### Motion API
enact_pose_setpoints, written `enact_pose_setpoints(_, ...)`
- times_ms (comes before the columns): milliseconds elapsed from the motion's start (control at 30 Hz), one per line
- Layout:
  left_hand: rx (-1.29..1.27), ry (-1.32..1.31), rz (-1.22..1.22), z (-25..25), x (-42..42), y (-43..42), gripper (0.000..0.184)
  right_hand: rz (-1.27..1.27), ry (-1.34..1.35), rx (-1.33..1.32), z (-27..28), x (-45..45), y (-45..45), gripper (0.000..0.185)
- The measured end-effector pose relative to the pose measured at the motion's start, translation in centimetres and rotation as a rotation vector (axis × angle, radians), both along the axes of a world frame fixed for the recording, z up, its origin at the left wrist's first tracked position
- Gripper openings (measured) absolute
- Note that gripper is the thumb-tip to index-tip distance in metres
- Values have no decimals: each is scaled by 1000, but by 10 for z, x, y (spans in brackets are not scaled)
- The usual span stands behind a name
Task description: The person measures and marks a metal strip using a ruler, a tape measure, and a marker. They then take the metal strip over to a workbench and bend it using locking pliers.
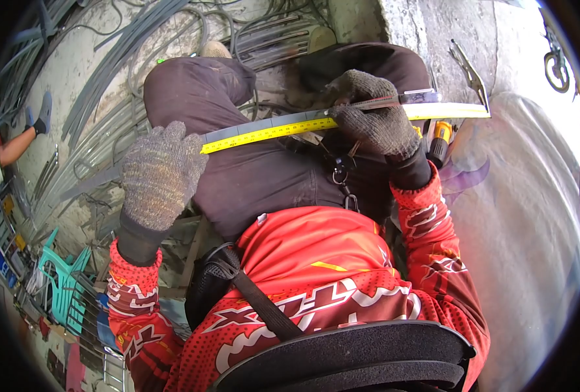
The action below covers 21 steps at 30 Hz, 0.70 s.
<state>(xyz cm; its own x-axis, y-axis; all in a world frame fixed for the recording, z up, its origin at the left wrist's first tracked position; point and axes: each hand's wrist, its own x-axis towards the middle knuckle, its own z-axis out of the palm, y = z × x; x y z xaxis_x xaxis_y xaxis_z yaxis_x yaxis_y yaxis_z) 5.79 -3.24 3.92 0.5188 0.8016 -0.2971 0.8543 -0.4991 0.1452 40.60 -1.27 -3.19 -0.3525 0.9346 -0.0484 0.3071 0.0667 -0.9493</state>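
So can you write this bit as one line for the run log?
left hand: closed over grey strip | right hand: holding slim tool | yellow tape-measure blade: along strip, above dark trousers | both hands gloved

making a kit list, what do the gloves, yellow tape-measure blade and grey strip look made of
Gloves: probably knitted yarn, matt and fuzzy, judging by the flecked, looped texture.
Yellow tape-measure blade: likely thin coated metal, smooth with printed markings, though plastic is possible.
Grey strip: plastic or painted metal; its even, dull surface leaves it open.
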Motion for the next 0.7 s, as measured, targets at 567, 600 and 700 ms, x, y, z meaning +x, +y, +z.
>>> enact_pose_setpoints(567,32,-30,3,0,-1,2,31,112,-50,217,12,-23,12,17)
enact_pose_setpoints(600,32,-29,7,-1,-1,0,31,134,-62,224,13,-25,12,17)
enact_pose_setpoints(700,48,-27,16,-2,-2,-1,31,72,112,-130,23,-37,11,15)
